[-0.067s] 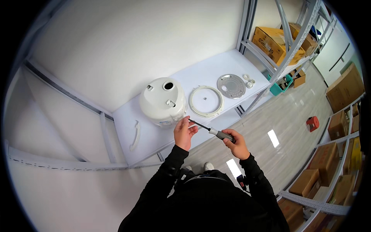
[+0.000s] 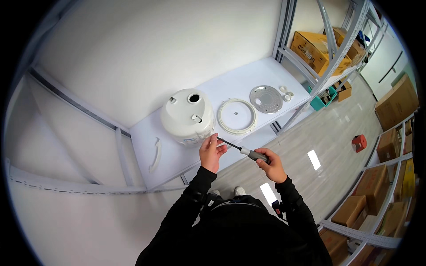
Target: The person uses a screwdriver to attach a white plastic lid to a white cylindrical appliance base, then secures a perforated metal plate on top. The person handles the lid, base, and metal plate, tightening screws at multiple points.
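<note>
My right hand [image 2: 273, 166] is wrapped round the grey handle of a screwdriver [image 2: 251, 154], whose dark shaft points up and left. At its tip, the thumb and forefinger of my left hand [image 2: 211, 153] are pinched together; what lies between them is too small to make out. Just beyond my left hand, a rounded white appliance housing [image 2: 179, 116] with a dark round hole on top stands on the white shelf [image 2: 186, 162]. Right of it lies a white ring [image 2: 220, 126], with a few tiny screw-like pieces [image 2: 235, 113] inside its outline.
A round grey perforated plate [image 2: 266, 99] and several small white round parts [image 2: 287, 96] lie farther right. A curved white handle [image 2: 155, 156] rests at the shelf's left end. A metal upright [image 2: 330, 66], a red object [image 2: 359, 142] on the floor and shelved cardboard boxes [image 2: 372, 186] are to the right.
</note>
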`<state>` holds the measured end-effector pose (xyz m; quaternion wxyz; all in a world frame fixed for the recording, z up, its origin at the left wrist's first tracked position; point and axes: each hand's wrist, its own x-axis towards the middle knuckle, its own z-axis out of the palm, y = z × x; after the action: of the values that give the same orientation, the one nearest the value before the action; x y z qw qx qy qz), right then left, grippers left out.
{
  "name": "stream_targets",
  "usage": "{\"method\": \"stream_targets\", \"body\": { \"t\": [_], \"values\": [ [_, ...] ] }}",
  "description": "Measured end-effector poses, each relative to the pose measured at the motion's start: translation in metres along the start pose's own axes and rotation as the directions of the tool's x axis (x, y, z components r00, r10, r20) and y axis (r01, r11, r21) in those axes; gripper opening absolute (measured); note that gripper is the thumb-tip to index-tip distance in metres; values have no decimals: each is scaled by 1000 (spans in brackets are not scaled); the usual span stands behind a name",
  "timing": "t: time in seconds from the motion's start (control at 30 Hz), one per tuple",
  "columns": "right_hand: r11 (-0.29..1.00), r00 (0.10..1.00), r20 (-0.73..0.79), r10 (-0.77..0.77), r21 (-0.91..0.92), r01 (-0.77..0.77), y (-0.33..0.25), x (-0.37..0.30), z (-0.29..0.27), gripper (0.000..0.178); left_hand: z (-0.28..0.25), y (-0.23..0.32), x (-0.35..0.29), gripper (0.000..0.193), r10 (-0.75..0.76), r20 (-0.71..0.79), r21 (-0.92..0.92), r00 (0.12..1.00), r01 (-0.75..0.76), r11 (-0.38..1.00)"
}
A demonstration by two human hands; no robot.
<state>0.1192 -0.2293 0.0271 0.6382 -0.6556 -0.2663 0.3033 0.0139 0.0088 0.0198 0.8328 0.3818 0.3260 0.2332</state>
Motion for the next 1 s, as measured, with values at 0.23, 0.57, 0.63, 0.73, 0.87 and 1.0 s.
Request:
{"method": "stream_targets", "body": {
  "t": [0.23, 0.57, 0.63, 0.73, 0.87, 1.0],
  "values": [
    [997, 993, 119, 12, 74, -21, -2, 23, 0, 31, -15, -2, -7, 31, 120, -97, -22, 988, -122, 992],
    [990, 954, 298, 26, 124, -66, 12, 81, 54, 32, -110, 25, -38, 22, 400, -321, 117, 858, -383, 916],
    [973, 912, 408, 36, 195, -125, 14, 89, 79, 32, -159, 18, -41, 20, 565, -332, 490, 755, -374, 788],
    [959, 858, 512, 30, 227, -169, 17, 105, 108, 34, -197, 20, -45, 16, 736, -244, 844, 631, -236, 482],
    [906, 807, 590, 38, 320, -276, 26, 111, 148, 33, -237, 29, -51, 12, 697, -165, 972, 698, -3, 233],
    [958, 812, 580, -74, 268, -105, 28, 108, 184, 40, -263, 32, -44, 10, 732, -100, 992, 673, 14, 122]
  ]
}}
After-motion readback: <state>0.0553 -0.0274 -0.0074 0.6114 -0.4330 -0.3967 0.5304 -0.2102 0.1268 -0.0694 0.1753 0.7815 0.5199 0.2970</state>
